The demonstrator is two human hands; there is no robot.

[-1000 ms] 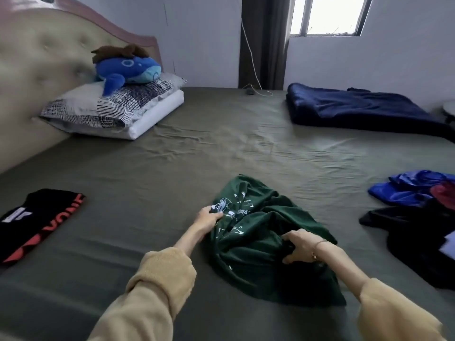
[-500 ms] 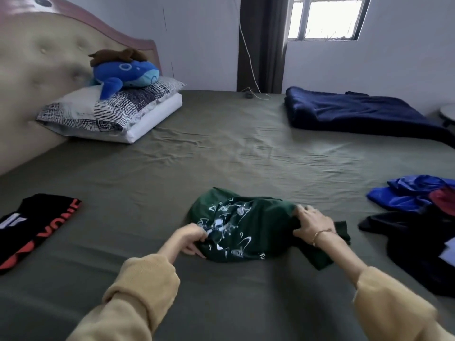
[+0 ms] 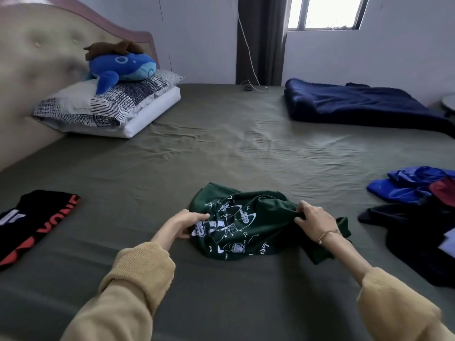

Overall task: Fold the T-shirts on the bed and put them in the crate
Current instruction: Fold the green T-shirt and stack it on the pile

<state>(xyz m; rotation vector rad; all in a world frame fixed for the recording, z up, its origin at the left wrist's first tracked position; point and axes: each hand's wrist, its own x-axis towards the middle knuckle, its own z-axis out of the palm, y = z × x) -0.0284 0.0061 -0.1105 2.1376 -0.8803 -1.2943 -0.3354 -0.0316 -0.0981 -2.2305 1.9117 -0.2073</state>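
Note:
A dark green T-shirt (image 3: 248, 225) with a white print of musical instruments lies bunched on the olive bed sheet (image 3: 221, 148) in front of me. My left hand (image 3: 187, 223) pinches its left edge. My right hand (image 3: 311, 217) grips a fold of cloth on its right side, and a green flap trails out under that wrist. A folded black T-shirt (image 3: 32, 220) with red lettering lies at the left edge. No crate is in view.
At the right lie a crumpled blue garment (image 3: 406, 184), a red one (image 3: 443, 193) and a black one (image 3: 418, 239). A navy blanket (image 3: 357, 104) sits at the back right. Pillows (image 3: 110, 104) with a blue plush toy (image 3: 123, 66) lean by the headboard.
The green shirt was turned from a heap stretching toward me into a wider bundle with its print facing up. Both hands moved apart to its left and right sides.

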